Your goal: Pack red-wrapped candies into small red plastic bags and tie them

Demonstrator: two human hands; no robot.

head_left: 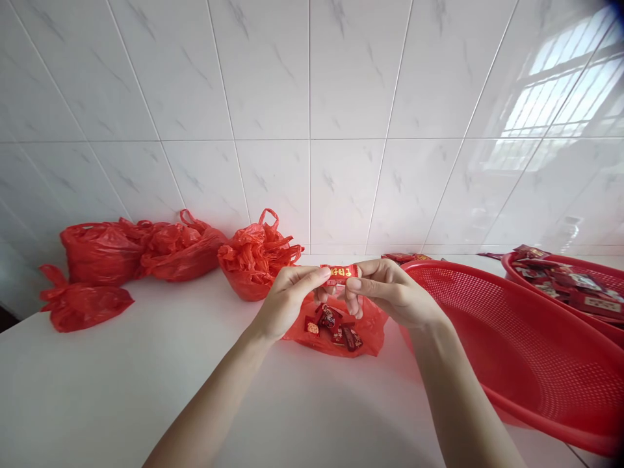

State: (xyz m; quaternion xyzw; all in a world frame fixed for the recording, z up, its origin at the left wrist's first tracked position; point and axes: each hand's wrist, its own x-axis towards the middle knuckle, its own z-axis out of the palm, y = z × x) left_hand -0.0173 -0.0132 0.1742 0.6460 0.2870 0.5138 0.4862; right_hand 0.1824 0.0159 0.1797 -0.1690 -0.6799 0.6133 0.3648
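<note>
A small red packet (338, 274) with yellow lettering is held level between both hands, above an open red plastic bag (373, 331). My left hand (292, 296) pinches its left end between thumb and fingers. At the right end, my right hand (394, 292) grips it the same way. Below the hands, several small wrapped packets (329, 318) in red and dark brown lie in the open bag, which rests on the white table (195, 383). The hands partly cover the bag's back edge.
Filled red bags (104, 253) stand at the back left, with a knotted one (88, 307) before them. Another bag (251, 260) holds crumpled red plastic. At right, a large red basket (487, 325) stands before a second basket (511, 266) of packets. Behind is a tiled wall.
</note>
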